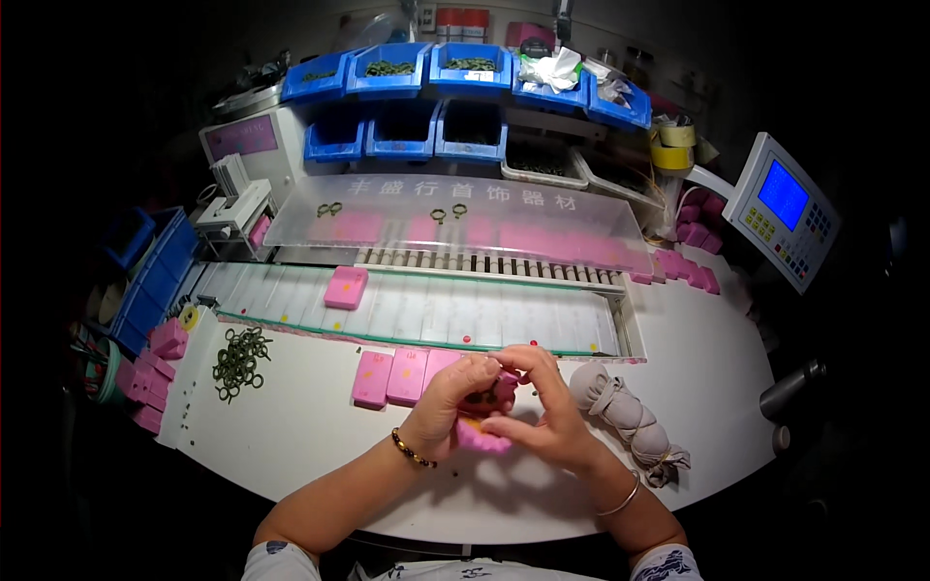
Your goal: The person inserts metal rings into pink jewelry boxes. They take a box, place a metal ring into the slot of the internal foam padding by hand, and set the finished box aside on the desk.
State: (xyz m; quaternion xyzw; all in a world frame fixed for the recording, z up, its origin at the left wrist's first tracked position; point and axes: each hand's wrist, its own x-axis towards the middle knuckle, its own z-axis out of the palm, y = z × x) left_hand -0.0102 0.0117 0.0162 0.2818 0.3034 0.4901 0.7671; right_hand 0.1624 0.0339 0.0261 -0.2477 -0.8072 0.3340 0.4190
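With left hand point(443, 405) and right hand point(556, 426) together, grips a pink block point(481, 438) over the near part of the white table point(407, 494), clasping from both sides. Seems partway through this one: bent or parted, with something dark inside, mostly hidden by fingers; cannot tell whether loose or lodged. Has a row of pink blocks point(407, 376) just beyond the left hand, apparently closed; cannot tell whether finished or waiting. Farther left, has a heap of dark green rings point(240, 366), likely the done portion. Beyond, has a single pink block point(346, 287) on a long white tray point(484, 315), then blue bins point(387, 85), some holding green pieces.
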